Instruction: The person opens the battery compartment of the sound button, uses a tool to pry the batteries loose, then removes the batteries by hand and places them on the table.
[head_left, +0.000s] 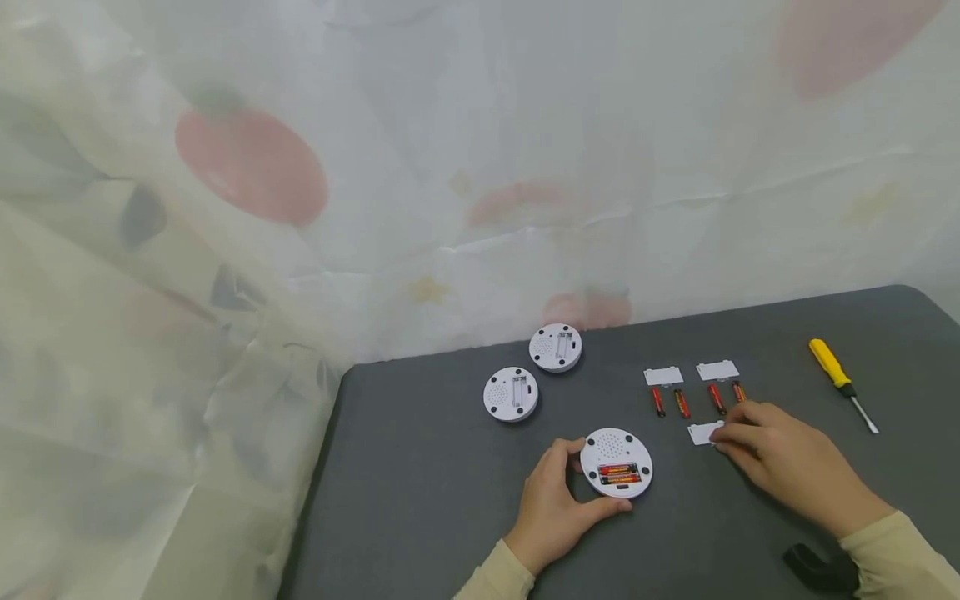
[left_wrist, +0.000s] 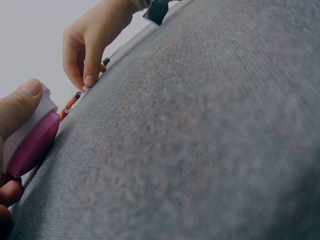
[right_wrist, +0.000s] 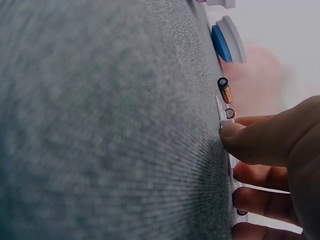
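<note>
My left hand [head_left: 551, 508] grips a round white battery-powered device [head_left: 611, 448] by its rim, with the thumb on the near side. Two red batteries [head_left: 619, 474] lie in its uncovered compartment. Its magenta lower side [left_wrist: 37, 145] shows in the left wrist view. Over to the right, my right hand [head_left: 787, 462] pinches the edge of a white battery cover [head_left: 702, 433] at the table surface. In the right wrist view the thumb [right_wrist: 232, 131] presses on the cover, and the other fingers partly hide it.
Two similar round devices [head_left: 511, 394] [head_left: 555, 347] stand at the back with bare compartments. Two white covers [head_left: 663, 377] [head_left: 717, 370] lie behind several loose red batteries [head_left: 682, 404]. A yellow-handled screwdriver [head_left: 828, 364] lies at the right of the dark table [head_left: 420, 475].
</note>
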